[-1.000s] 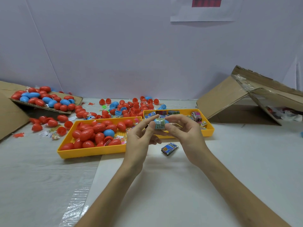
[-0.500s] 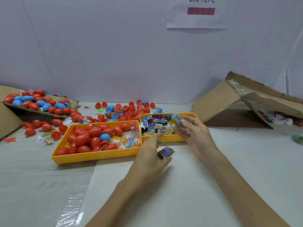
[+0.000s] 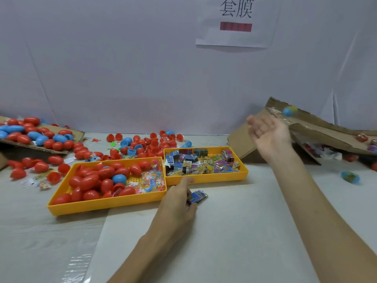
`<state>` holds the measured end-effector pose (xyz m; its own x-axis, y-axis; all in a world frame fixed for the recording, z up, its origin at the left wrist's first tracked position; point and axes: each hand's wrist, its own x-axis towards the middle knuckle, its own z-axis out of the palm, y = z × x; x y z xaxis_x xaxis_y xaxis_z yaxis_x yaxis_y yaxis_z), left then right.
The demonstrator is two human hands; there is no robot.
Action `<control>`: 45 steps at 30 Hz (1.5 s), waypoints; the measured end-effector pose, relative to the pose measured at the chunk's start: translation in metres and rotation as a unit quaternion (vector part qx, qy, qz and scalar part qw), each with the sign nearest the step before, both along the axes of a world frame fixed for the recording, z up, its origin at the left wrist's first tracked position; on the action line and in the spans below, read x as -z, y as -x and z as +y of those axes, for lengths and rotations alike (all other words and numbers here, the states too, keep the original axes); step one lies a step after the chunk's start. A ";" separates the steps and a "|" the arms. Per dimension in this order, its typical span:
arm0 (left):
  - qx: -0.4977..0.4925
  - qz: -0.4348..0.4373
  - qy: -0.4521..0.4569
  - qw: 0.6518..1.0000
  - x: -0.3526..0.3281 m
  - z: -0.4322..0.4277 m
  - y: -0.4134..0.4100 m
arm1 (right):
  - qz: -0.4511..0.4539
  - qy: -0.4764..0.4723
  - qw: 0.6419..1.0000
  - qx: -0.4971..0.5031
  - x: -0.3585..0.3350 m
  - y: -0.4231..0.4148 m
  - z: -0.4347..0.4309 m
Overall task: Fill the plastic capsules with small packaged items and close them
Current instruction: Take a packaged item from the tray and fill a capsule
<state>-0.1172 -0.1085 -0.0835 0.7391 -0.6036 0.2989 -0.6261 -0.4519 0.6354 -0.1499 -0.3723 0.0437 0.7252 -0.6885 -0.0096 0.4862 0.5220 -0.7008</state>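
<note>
Right hand [image 3: 269, 135]: raised, fingers spread, empty. We note a blurred blue capsule [image 3: 289, 110] beyond it, against the cardboard box [image 3: 241, 139]. Left hand [image 3: 179, 201] pinches a blue packet [image 3: 197, 196] on the table [image 3: 234, 242].

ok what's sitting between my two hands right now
The yellow tray of small packets lies between the left hand and the raised right hand, in the head view. A blue packet touches the left hand.

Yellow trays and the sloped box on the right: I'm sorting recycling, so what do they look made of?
Yellow trays: probably moulded plastic, smooth, uniform colour, gridded floor. Sloped box: brown cardboard, matt, ragged torn edges.
</note>
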 end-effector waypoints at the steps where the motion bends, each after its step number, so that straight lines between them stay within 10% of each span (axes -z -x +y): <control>1: 0.000 -0.001 0.005 1.000 0.000 0.000 0.000 | 0.048 0.046 0.998 -0.020 0.013 0.000 0.006; 4: -0.002 -0.003 0.017 1.000 0.000 0.001 0.001 | 0.179 0.257 0.941 -0.129 0.052 0.005 0.032; 10: -0.008 -0.012 0.048 0.999 -0.001 0.004 0.002 | 0.334 0.582 0.718 -0.187 0.095 0.015 0.063; 15: 0.000 -0.020 0.076 0.997 0.000 0.004 0.001 | 0.325 0.642 0.665 -0.200 0.096 0.014 0.073; 25: 0.036 -0.032 0.092 0.995 0.000 0.003 -0.002 | 0.226 0.594 0.743 -0.210 0.092 0.015 0.080; 45: 0.047 0.070 0.248 0.965 -0.019 0.007 -0.001 | 0.092 0.587 0.780 -0.195 0.078 0.025 0.092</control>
